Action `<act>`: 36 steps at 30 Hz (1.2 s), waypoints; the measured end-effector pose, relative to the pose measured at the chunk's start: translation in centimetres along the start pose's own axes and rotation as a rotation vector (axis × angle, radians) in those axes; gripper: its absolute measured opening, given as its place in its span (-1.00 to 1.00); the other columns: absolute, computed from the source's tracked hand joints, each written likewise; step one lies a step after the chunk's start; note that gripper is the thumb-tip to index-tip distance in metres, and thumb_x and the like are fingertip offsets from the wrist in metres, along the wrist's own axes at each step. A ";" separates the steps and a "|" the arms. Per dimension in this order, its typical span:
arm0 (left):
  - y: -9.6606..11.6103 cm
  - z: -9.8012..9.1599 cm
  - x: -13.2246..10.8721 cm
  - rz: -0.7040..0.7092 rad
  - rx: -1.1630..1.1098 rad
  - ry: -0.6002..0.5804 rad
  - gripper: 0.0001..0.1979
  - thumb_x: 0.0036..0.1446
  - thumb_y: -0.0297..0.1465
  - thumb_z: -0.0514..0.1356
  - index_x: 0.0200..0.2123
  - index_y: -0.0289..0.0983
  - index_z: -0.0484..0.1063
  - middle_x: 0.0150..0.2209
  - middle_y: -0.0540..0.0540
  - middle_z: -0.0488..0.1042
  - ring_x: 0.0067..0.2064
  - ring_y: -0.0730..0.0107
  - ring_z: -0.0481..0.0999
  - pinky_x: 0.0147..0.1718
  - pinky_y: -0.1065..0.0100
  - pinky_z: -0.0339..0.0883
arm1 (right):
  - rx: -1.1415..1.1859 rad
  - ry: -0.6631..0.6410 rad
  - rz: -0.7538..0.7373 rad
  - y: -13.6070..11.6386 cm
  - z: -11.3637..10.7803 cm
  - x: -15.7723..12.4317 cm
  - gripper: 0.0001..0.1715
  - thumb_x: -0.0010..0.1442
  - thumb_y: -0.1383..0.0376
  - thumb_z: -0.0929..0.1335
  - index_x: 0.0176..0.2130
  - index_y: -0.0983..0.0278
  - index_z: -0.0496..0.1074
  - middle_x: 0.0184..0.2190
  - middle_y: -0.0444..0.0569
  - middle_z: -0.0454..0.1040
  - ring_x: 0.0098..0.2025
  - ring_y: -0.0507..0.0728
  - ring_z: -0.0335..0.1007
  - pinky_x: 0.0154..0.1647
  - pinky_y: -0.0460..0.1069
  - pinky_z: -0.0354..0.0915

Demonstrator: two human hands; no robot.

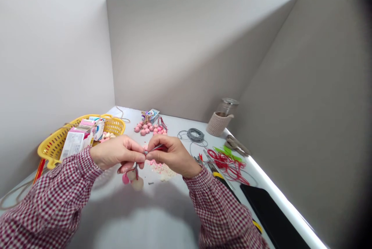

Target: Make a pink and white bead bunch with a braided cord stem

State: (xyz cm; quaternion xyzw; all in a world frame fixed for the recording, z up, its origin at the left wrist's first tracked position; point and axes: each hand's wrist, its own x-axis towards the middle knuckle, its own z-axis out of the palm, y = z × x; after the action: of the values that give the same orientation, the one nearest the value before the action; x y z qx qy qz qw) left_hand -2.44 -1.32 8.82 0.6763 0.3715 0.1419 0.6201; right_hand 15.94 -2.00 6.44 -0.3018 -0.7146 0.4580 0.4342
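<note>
My left hand (117, 153) and my right hand (171, 155) meet above the white table (130, 218), fingertips pinched together. Between them runs a thin grey wire (154, 148). A small bunch of pink and beige beads (133, 178) hangs on a red stem below my left hand's fingers. Both sleeves are red-and-white check. Right under the hands lies a little heap of pale pink beads (162, 169). What sits at the very pinch point is too small to make out.
A yellow basket (54, 146) with cartons stands at the left. Pink beads (148, 128) lie at the back, then a grey wire coil (195, 134), a jar in a knitted sleeve (221, 119), red cords (229, 163), scissors (236, 144), and a black tablet (270, 212) at right.
</note>
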 end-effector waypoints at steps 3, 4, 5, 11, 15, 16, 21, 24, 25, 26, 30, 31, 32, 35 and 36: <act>0.3 0.2 0.1 -0.013 0.056 0.005 -0.84 -0.09 -0.34 0.18 -0.60 -0.30 0.43 -0.77 0.08 0.31 -0.76 0.62 0.11 -0.73 0.49 -0.08 | 0.067 -0.031 0.026 -0.3 0.1 -0.1 -0.89 -0.02 0.28 0.40 -0.49 0.28 0.41 -0.60 -0.20 0.31 -0.60 -0.05 0.21 -0.60 -0.10 0.15; 0.4 0.2 0.2 -0.005 0.068 0.033 -0.84 -0.09 -0.34 0.18 -0.60 -0.30 0.43 -0.73 0.06 0.35 -0.75 0.62 0.13 -0.72 0.49 -0.08 | 0.077 -0.008 0.017 -0.4 0.2 0.0 -0.90 -0.02 0.29 0.40 -0.50 0.28 0.41 -0.61 -0.20 0.31 -0.59 -0.04 0.22 -0.60 -0.10 0.16; 0.5 0.3 0.2 0.011 0.078 0.071 -0.83 -0.09 -0.33 0.18 -0.59 -0.30 0.44 -0.69 0.04 0.39 -0.75 0.63 0.14 -0.72 0.49 -0.07 | 0.085 0.030 0.007 -0.4 0.2 0.1 -0.90 -0.02 0.29 0.39 -0.49 0.28 0.41 -0.61 -0.20 0.32 -0.58 -0.04 0.23 -0.58 -0.10 0.17; 2.7 1.0 0.1 0.130 0.190 0.336 -0.78 -0.07 -0.27 0.17 -0.55 -0.31 0.47 -0.74 0.07 0.31 -0.71 0.61 0.17 -0.64 0.47 0.05 | 0.083 0.405 0.061 0.5 -0.4 0.1 -0.72 0.09 0.13 0.29 -0.40 0.30 0.41 -0.49 -0.12 0.37 -0.50 -0.02 0.28 -0.58 -0.12 0.18; 4.4 1.2 0.1 0.172 0.241 0.466 -0.81 -0.11 -0.29 0.20 -0.57 -0.31 0.47 -0.79 0.11 0.20 -0.68 0.57 0.18 -0.63 0.47 0.08 | 0.048 0.654 0.155 2.2 0.2 -1.7 -0.57 0.09 -0.01 0.26 -0.45 0.31 0.37 -0.52 -0.11 0.33 -0.56 -0.02 0.23 -0.65 -0.12 0.12; 4.7 1.2 0.2 0.189 0.238 0.486 -0.82 -0.12 -0.30 0.21 -0.58 -0.30 0.47 -0.78 0.10 0.20 -0.67 0.57 0.18 -0.64 0.47 0.08 | 0.029 0.692 0.135 2.6 0.7 -2.2 -0.56 0.09 -0.02 0.26 -0.47 0.30 0.36 -0.57 -0.13 0.30 -0.58 -0.01 0.20 -0.65 -0.11 0.12; 5.1 1.0 0.8 0.256 0.164 0.559 -0.81 -0.14 -0.29 0.23 -0.60 -0.32 0.46 -0.71 0.07 0.26 -0.61 0.56 0.21 -0.62 0.47 0.08 | 0.044 0.589 0.196 4.4 4.9 -4.2 -0.53 0.12 -0.03 0.24 -0.50 0.30 0.34 -0.53 -0.08 0.35 -0.57 0.01 0.26 -0.66 -0.11 0.13; 4.8 1.0 0.8 0.261 0.181 0.553 -0.82 -0.14 -0.30 0.23 -0.58 -0.31 0.48 -0.65 0.03 0.34 -0.56 0.52 0.25 -0.58 0.45 0.10 | 0.220 0.416 0.312 4.7 6.8 -4.0 -0.61 -0.02 0.03 0.37 -0.36 0.31 0.35 -0.38 -0.01 0.41 -0.47 0.07 0.39 -0.70 -0.14 0.15; 4.6 1.0 0.8 0.264 0.191 0.541 -0.82 -0.13 -0.30 0.23 -0.57 -0.31 0.49 -0.62 0.01 0.38 -0.54 0.51 0.27 -0.56 0.44 0.13 | 0.287 0.387 0.328 4.7 7.2 -3.8 -0.59 -0.04 0.05 0.39 -0.32 0.31 0.34 -0.37 0.00 0.42 -0.46 0.07 0.40 -0.70 -0.15 0.16; 4.4 0.9 0.7 0.270 0.192 0.526 -0.82 -0.13 -0.30 0.23 -0.56 -0.31 0.50 -0.59 -0.01 0.42 -0.51 0.49 0.29 -0.52 0.43 0.16 | 0.340 0.375 0.335 4.6 7.5 -3.7 -0.59 -0.03 0.05 0.39 -0.31 0.31 0.33 -0.38 -0.01 0.43 -0.48 0.05 0.40 -0.70 -0.15 0.16; 3.4 0.2 0.6 0.290 0.111 0.487 -0.83 -0.12 -0.30 0.24 -0.50 -0.30 0.51 -0.46 -0.05 0.50 -0.36 0.39 0.39 -0.30 0.34 0.24 | 0.403 0.393 0.328 4.5 7.2 -3.8 -0.56 0.02 -0.02 0.33 -0.39 0.32 0.30 -0.55 -0.11 0.41 -0.68 -0.06 0.25 -0.74 -0.17 0.07; 3.2 0.0 0.6 0.283 0.077 0.484 -0.82 -0.12 -0.29 0.25 -0.48 -0.30 0.51 -0.45 -0.06 0.51 -0.33 0.37 0.40 -0.27 0.33 0.24 | 0.405 0.405 0.315 4.6 6.9 -3.9 -0.54 0.03 -0.05 0.31 -0.41 0.32 0.29 -0.58 -0.13 0.39 -0.70 -0.07 0.23 -0.74 -0.17 0.04; 3.0 -0.2 0.6 0.273 0.038 0.474 -0.80 -0.12 -0.28 0.26 -0.46 -0.30 0.51 -0.43 -0.07 0.51 -0.30 0.36 0.41 -0.25 0.33 0.24 | 0.410 0.423 0.301 4.8 6.7 -4.0 -0.53 0.03 -0.06 0.30 -0.42 0.31 0.28 -0.58 -0.14 0.39 -0.71 -0.08 0.22 -0.74 -0.18 0.03; 2.6 -0.6 0.6 0.247 -0.115 0.392 -0.77 -0.10 -0.26 0.27 -0.40 -0.31 0.50 -0.37 -0.09 0.50 -0.26 0.37 0.42 -0.23 0.33 0.26 | 0.423 0.490 0.287 5.2 6.2 -4.0 -0.54 0.05 -0.06 0.28 -0.42 0.30 0.27 -0.54 -0.15 0.39 -0.70 -0.09 0.21 -0.73 -0.18 0.02; 2.5 -0.6 0.6 0.242 -0.165 0.361 -0.77 -0.09 -0.26 0.27 -0.40 -0.31 0.50 -0.37 -0.09 0.49 -0.27 0.37 0.41 -0.24 0.33 0.27 | 0.421 0.506 0.290 5.3 6.1 -3.9 -0.55 0.05 -0.05 0.29 -0.40 0.30 0.27 -0.54 -0.15 0.38 -0.69 -0.09 0.21 -0.73 -0.18 0.02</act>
State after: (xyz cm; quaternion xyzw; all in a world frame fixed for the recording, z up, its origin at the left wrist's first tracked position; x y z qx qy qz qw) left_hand -1.66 -0.37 11.16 0.6267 0.3795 0.3638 0.5753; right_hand 12.38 -5.50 -0.97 -0.4078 -0.4243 0.5628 0.5805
